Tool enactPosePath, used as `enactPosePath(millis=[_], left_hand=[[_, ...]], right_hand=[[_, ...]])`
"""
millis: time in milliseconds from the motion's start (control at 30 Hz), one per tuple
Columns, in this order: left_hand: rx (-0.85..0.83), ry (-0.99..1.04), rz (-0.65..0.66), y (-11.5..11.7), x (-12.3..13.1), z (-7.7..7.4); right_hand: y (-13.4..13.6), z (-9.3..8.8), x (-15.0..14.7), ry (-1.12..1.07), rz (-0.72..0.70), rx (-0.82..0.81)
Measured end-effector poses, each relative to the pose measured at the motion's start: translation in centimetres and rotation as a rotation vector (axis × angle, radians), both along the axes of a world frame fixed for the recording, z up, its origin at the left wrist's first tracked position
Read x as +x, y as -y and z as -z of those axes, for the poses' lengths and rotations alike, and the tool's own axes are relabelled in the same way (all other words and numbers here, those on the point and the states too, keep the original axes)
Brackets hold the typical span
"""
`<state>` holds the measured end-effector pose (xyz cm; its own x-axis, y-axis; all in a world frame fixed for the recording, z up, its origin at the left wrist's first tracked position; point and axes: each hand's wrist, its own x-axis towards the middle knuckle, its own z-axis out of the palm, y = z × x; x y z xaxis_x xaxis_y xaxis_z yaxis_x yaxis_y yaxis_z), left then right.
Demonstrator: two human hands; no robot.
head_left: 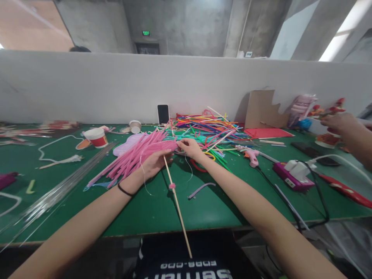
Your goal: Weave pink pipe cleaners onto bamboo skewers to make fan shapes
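Note:
My left hand [154,164] is closed around a flat, fuzzy pink piece [155,148] that looks made of pipe cleaners. A thin wooden stick [179,213] slants from under this piece toward my lap, with a small pink ring [172,186] partway along it. At the piece's right end, my right hand [190,148] pinches its edge between thumb and fingers. Fine pale strands [191,170] hang near both hands. Beside my left hand lies a bundle of pink pipe cleaners [122,162]. Just what my right fingertips grip is partly hidden.
Multicoloured pipe cleaners [209,126] are heaped behind my hands. Rightward are a pink glue gun [252,155], a purple power strip [293,176] and another person's hand [343,126]. Leftward are a paper cup [97,138] and thin wires [66,184]. A phone [163,114] leans on the partition.

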<state>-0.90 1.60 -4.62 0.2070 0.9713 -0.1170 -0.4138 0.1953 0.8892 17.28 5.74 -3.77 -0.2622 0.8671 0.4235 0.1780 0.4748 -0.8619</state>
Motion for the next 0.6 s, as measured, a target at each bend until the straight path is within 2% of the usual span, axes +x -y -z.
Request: enactPosePath(millis=[133, 233, 333, 500, 600], left_hand=[[0.013, -0.016, 0.021, -0.13, -0.11, 0.06], [0.013, -0.012, 0.033, 0.08, 0.0, -0.09], [0.03, -0.027, 0.048, 0.28, 0.12, -0.15], [0.049, -0.054, 0.059, 0.02, 0.02, 0.2], [0.037, -0.026, 0.049, -0.11, -0.19, 0.26]], right_hand=[[0.11, 0.5, -0.22, -0.133, -0.063, -0.187], [-0.01, 0.87, -0.15, -0.172, -0.091, -0.26], [-0.12, 0.9, -0.06, -0.144, -0.068, -0.25], [-0.04, 0.56, -0.02, -0.153, 0.021, -0.136], [-0.01, 0.58, 0.12, -0.213, 0.057, -0.161]])
